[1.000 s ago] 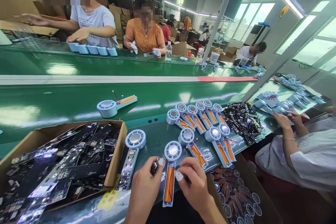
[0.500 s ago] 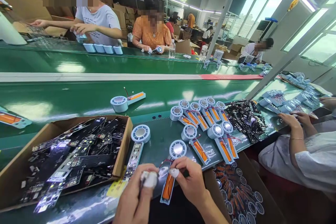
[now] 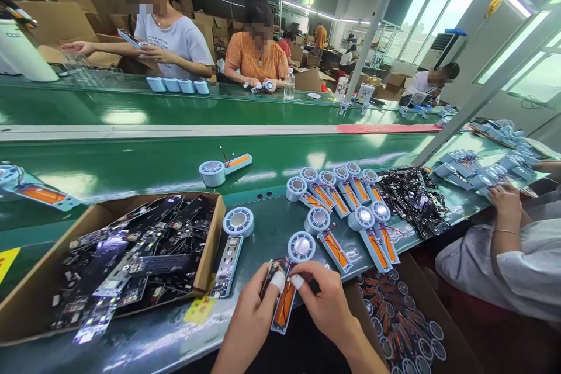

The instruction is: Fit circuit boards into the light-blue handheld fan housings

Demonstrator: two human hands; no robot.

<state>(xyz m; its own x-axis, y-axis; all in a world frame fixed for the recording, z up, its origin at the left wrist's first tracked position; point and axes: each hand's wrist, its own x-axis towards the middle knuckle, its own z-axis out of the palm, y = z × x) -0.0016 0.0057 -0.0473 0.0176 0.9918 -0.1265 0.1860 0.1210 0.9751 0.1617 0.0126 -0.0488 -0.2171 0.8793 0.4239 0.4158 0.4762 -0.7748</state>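
A handheld fan body (image 3: 301, 247) lies before me, its round pale-blue head away from me. An orange battery (image 3: 284, 307) sits in its open handle. My left hand (image 3: 254, 312), with a white cover on the thumb, pinches a dark narrow circuit board (image 3: 270, 276) beside the handle. From the right, my right hand (image 3: 326, 298) has its white-covered thumb and fingers pinched over the handle's upper end; what they hold is too small to make out. Red wires (image 3: 280, 261) run near my left fingertips. To the left lies another fan body (image 3: 239, 221) with a circuit board (image 3: 227, 266) in its handle.
A cardboard box (image 3: 217, 245) of circuit boards stands at left. Several fan bodies (image 3: 337, 248) and a heap of boards (image 3: 414, 201) lie to the right. More fans move on the green conveyor belt (image 3: 144, 172). A co-worker's hand (image 3: 506, 204) is at far right; others sit opposite.
My left hand has turned and come closer to the handle, showing the board in its fingers. My right hand stays at the handle. Fans on the belt have shifted right.
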